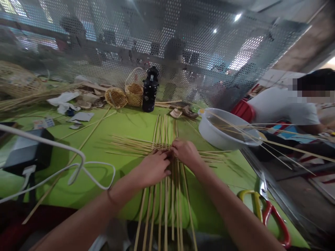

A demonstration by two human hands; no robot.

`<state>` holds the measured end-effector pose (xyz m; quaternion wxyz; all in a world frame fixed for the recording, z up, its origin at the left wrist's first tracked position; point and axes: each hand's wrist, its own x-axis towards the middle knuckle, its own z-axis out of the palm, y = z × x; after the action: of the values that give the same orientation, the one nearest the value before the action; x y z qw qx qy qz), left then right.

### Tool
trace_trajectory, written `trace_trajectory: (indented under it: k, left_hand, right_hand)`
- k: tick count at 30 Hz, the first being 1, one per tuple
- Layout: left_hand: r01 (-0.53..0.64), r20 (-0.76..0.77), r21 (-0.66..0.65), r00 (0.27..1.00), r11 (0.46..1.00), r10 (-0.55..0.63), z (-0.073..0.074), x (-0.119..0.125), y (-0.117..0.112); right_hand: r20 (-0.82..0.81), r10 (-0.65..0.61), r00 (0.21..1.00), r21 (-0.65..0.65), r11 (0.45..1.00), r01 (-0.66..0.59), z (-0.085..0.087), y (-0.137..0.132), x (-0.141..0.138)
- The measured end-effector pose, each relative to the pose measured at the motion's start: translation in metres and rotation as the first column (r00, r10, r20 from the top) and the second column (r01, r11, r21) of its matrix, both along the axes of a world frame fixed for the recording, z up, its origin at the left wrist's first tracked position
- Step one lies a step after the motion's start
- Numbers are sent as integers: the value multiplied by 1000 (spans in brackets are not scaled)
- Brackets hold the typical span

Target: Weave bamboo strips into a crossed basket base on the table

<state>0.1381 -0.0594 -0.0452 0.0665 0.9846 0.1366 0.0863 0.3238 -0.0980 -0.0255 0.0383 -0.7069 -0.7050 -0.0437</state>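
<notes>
Several thin bamboo strips point(165, 205) run lengthwise toward me, some hanging past the table's near edge. Other bamboo strips point(131, 144) cross them from side to side, forming a woven patch at the centre. My left hand point(154, 167) rests over this crossing with its fingers stretched out across the strips. Close beside it, my right hand point(185, 152) is closed, with thumb and fingers pinched on a strip at the right of the weave. The fingertips of both hands nearly meet and hide part of the crossing.
A white basin point(214, 130) with long strips across it stands at right. Scissors point(264, 198) lie near the right edge. Small baskets point(116, 97) and a black bottle point(149, 91) stand at the back. A white cable point(78, 157) and black box point(28, 150) are left. A person point(285, 103) sits at right.
</notes>
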Motion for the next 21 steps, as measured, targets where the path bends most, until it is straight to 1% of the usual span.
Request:
trace_trajectory:
  k: [7, 10, 14, 17, 21]
  left_hand:
    - [-12, -40, 10, 999, 1000, 12, 3, 1, -1]
    - [-5, -48, 15, 999, 1000, 6, 1, 1, 0]
    - [20, -9, 31, 1000, 999, -20, -3, 1, 2]
    - [27, 6, 34, 1000, 999, -28, -3, -1, 1]
    - [38, 10, 27, 999, 999, -38, -3, -3, 0]
  right_hand:
    - [4, -30, 1000, 19, 999, 30, 1, -1, -1]
    - [-59, -31, 998, 11, 999, 32, 2, 5, -1]
    - [-153, 26, 988, 9, 1000, -25, 5, 20, -8]
    - [-121, 28, 992, -33, 999, -32, 8, 28, -17]
    - [-27, 5, 1000, -76, 997, -7, 13, 27, -27]
